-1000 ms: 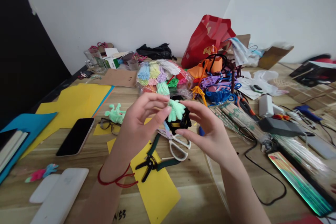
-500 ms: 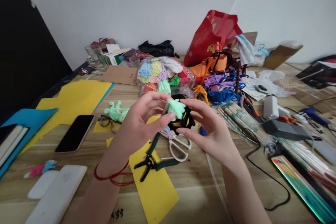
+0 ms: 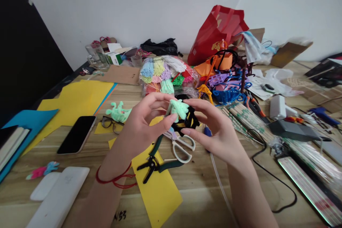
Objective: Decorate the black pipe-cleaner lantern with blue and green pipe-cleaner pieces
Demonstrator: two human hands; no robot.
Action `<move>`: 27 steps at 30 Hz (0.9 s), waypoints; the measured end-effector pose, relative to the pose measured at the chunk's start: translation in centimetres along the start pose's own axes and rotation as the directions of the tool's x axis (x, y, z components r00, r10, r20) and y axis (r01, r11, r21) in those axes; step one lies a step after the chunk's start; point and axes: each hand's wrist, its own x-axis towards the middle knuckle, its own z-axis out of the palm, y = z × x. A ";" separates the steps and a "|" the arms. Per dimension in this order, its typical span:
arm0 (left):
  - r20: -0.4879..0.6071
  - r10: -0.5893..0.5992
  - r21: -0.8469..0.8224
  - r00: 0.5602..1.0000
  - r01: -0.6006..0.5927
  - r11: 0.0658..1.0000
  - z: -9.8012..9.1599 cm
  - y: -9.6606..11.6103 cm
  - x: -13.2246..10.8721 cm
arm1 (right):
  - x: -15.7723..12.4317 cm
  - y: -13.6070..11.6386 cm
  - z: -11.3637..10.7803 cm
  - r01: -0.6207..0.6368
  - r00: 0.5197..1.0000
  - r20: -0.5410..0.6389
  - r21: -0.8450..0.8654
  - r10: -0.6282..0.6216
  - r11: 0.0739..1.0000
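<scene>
My left hand (image 3: 152,119) is closed, with thumb and fingers pinching a mint-green pipe-cleaner piece (image 3: 179,109) that has short, leaf-like points. My right hand (image 3: 217,128) curls its thumb and fingers around a black fuzzy pipe-cleaner piece (image 3: 191,121) touching the green one. Yellow shows between the black strands; I cannot tell if it belongs to the piece. Just below lie white-handled scissors (image 3: 182,151) and dark green wire strippers (image 3: 152,164), partly over a yellow sheet (image 3: 160,199). Another mint-green pipe-cleaner figure (image 3: 119,112) rests left of my left hand, near eyeglasses (image 3: 108,122).
A clear bag of coloured pipe cleaners (image 3: 167,74) lies ahead, with a red bag (image 3: 216,35) behind it. To the left are a phone (image 3: 77,134) and yellow paper (image 3: 77,96). Pliers (image 3: 256,107), bundled sticks (image 3: 245,121) and a black cable (image 3: 278,181) crowd the right.
The black piece has turned and shifted slightly right with my right hand. The green piece is tilted a little differently. The view has moved slightly.
</scene>
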 end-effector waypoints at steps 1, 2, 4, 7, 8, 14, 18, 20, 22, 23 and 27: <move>-0.002 0.005 -0.001 1.000 -0.005 1.000 0.0 0.0 0.0 | 0.0 0.0 0.0 0.002 1.000 -0.004 0.001 -0.002 1.000; 0.000 0.015 -0.001 1.000 -0.015 1.000 0.0 0.0 -0.1 | 0.0 0.0 0.0 0.006 1.000 -0.009 0.003 -0.006 1.000; 0.004 0.048 0.000 0.999 -0.048 0.999 0.0 0.0 -0.1 | -0.1 0.0 0.1 0.019 1.000 -0.015 0.008 -0.019 1.000; 0.012 0.087 0.008 0.996 -0.087 0.996 0.0 0.0 -0.2 | -0.1 -0.1 0.1 0.045 0.999 -0.013 0.008 -0.045 0.999; 0.008 0.089 0.011 0.996 -0.089 0.996 0.1 0.0 -0.2 | -0.1 -0.2 0.2 0.054 0.999 -0.011 0.002 -0.054 0.999; -0.049 0.044 0.011 0.998 -0.043 0.999 0.5 0.4 -0.3 | -0.1 -0.3 0.2 0.058 0.998 -0.008 -0.013 -0.058 0.998; -0.047 -0.011 0.018 0.999 0.012 1.000 0.3 0.3 0.0 | -0.1 0.0 0.3 0.020 1.000 0.023 0.036 -0.021 0.999; -0.037 -0.032 0.008 0.999 0.032 0.999 0.1 0.1 0.3 | -0.1 0.3 0.2 0.010 0.999 0.037 0.027 -0.011 1.000; -0.052 -0.045 0.016 0.998 0.046 0.999 -0.1 -0.1 0.5 | 0.0 0.6 -0.1 0.001 0.999 0.054 0.003 -0.001 1.000; -0.072 -0.049 0.037 0.996 0.052 0.998 -0.2 -0.2 0.7 | 0.1 0.8 -0.2 -0.009 0.998 0.060 -0.017 0.010 1.000; -0.161 -0.058 0.212 0.985 0.092 0.973 -1.1 -1.0 1.3 | 0.6 1.9 -0.7 -0.067 0.997 0.021 -0.172 0.071 0.983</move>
